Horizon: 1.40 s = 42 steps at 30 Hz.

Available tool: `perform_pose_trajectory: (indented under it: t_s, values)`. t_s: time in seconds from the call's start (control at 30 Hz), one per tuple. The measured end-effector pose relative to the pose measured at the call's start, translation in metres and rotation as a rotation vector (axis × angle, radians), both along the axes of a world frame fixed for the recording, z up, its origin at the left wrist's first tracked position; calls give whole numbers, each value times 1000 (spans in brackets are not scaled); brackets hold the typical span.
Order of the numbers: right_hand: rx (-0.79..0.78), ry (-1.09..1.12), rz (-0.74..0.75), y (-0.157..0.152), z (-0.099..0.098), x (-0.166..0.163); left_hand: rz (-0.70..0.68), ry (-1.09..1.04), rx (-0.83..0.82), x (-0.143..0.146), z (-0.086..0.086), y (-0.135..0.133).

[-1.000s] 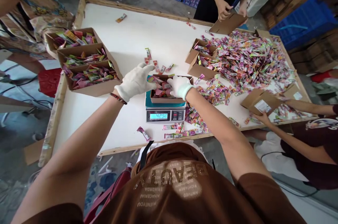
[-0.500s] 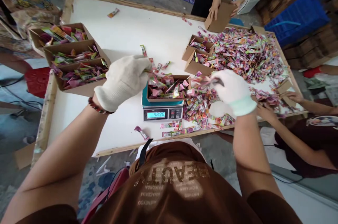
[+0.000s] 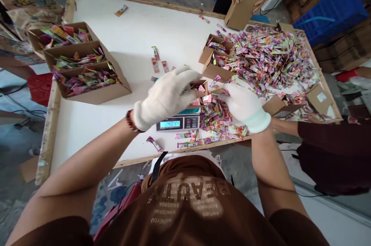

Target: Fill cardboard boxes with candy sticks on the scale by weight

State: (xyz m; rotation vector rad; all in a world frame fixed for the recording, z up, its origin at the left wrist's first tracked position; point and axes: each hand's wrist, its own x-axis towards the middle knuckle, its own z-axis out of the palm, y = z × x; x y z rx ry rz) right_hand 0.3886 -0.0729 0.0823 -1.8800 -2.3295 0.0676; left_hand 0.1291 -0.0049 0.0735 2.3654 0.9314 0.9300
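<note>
A digital scale (image 3: pixel 177 123) stands near the table's front edge, its display lit. A small cardboard box (image 3: pixel 203 84) of candy packets sits on it, mostly hidden under my left hand. My left hand (image 3: pixel 167 97), in a white glove, lies over the box with its fingers curled at the far rim. My right hand (image 3: pixel 244 105), also gloved, is just right of the box and pinches a few candy packets (image 3: pixel 216 91) at its edge. A heap of loose packets (image 3: pixel 216 118) lies between the scale and my right hand.
Three filled boxes (image 3: pixel 87 79) stand at the left. A big pile of packets (image 3: pixel 269 54) covers the right side, with two boxes (image 3: pixel 216 62) beside it. One person at the far edge holds a box (image 3: pixel 241 11); another person's arm (image 3: pixel 290 127) reaches in at right.
My left hand has moved right and now covers the box. My right hand has come back left toward the box with packets. The scale reading has dropped from 4898 to 4044.
</note>
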Motion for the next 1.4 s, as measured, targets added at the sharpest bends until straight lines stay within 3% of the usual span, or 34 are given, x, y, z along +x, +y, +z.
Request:
perform_pose_trajectory:
  t_s: [0.13,0.23,0.37,0.47,0.53,0.67,0.8,0.87,0.93,1.07,1.1,1.17,1.27,1.33,1.4]
  values:
    - [-85,-168,-142,1,-11,37,154,-3,-70,-70,-27,2]
    - [-129,-120,-20,21,-25,22,245,23,-126,-97,-53,2]
    - [-253,-167,239,63,-64,-43,195,10,-144,-87,-65,-1]
    - [-344,-292,304,87,-94,-79,139,-4,-126,-71,-62,-2]
    - [-341,-223,325,96,-104,-83,126,-17,-124,-67,-62,-1]
    - [-202,275,369,100,-92,-58,145,-41,-158,-69,-73,7]
    - [-166,701,193,95,-68,-33,154,-87,-211,-51,-81,20]
    - [-195,752,139,93,-62,-32,121,-127,-292,-35,-76,27]
    - [-235,701,178,93,-60,-38,87,-137,-341,-19,-66,33]
    - [-230,483,311,101,-64,-50,249,-23,-159,-6,-55,37]
    - [-208,470,326,105,-67,-47,239,29,-115,-4,-58,35]
    - [-178,479,286,119,-75,-28,61,210,-102,1,-69,28]
    - [-144,352,15,151,-93,26,-197,620,-189,16,-91,15]
    - [-146,99,-191,176,-106,68,-194,804,-234,24,-101,10]
    - [-183,-112,-297,200,-118,100,-166,856,-252,21,-106,9]
